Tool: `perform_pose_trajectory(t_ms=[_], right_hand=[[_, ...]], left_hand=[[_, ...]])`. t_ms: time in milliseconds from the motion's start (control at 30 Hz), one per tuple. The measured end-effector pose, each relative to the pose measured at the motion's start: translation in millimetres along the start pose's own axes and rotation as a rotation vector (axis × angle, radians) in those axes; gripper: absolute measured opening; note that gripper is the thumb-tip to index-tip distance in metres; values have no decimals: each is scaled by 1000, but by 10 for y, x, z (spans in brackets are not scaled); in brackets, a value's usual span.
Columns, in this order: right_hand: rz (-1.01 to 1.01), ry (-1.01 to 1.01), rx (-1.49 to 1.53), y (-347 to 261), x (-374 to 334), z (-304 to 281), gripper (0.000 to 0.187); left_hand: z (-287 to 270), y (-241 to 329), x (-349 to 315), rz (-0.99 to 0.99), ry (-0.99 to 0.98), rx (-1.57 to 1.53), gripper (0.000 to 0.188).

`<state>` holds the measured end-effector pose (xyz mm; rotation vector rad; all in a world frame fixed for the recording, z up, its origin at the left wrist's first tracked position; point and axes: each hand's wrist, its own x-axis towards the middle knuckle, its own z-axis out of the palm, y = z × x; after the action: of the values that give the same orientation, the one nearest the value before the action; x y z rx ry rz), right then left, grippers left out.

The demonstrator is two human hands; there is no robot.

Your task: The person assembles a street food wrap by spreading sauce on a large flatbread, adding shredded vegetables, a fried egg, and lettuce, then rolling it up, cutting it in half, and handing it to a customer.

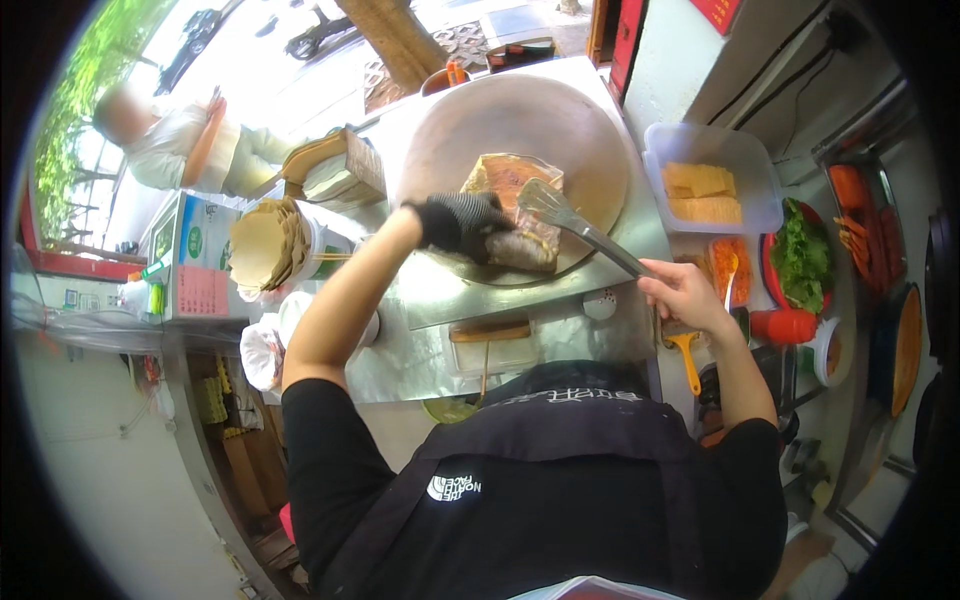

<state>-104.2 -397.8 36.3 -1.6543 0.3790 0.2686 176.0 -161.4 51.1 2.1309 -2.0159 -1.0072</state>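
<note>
On the large round griddle [430,150] lies a folded pancake [508,176], browned on top with a paler, uneven near part. My left hand [465,226], in a dark ribbed glove, reaches in from the left and grips the pancake's left side; its fingertips are partly hidden against the food. My bare right hand [685,294] is closed round the handle of a slotted metal spatula [548,205]. The spatula's broad end rests over the pancake's right part, just beyond my gloved fingers.
Right of the griddle stand a clear bin [760,200] of fried crisps, a tub of orange-red food [735,262], lettuce [800,255] and an orange-handled tool [685,362]. To the left are paper bags [265,245] and a wooden holder [300,165]. A person [185,150] stands beyond the counter.
</note>
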Motion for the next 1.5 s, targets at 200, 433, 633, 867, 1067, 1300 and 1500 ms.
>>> perform_pose_trajectory(t_ms=[200,433,633,867,1067,1300,1500], right_hand=[[-95,205,-184,115,-236,-21,39],[-520,558,-844,310,-338,-78,50],[-861,613,-1273,314,-348,-188,51],[-820,551,-1275,232,-114,-133,52],[-548,333,-879,221,-42,-350,46],[-46,34,-178,60,188,-571,34],[68,184,-19,204,312,-410,43]], left_hand=[[-237,-296,397,-75,-147,-240,76],[-215,-138,-76,-155,483,-187,73],[312,-128,-649,-178,588,217,81],[659,-441,-479,-88,638,231,87],[203,-604,-330,-176,444,-181,96],[-74,-1007,-70,-381,416,-557,78],[-20,-1058,180,-346,717,-102,71]])
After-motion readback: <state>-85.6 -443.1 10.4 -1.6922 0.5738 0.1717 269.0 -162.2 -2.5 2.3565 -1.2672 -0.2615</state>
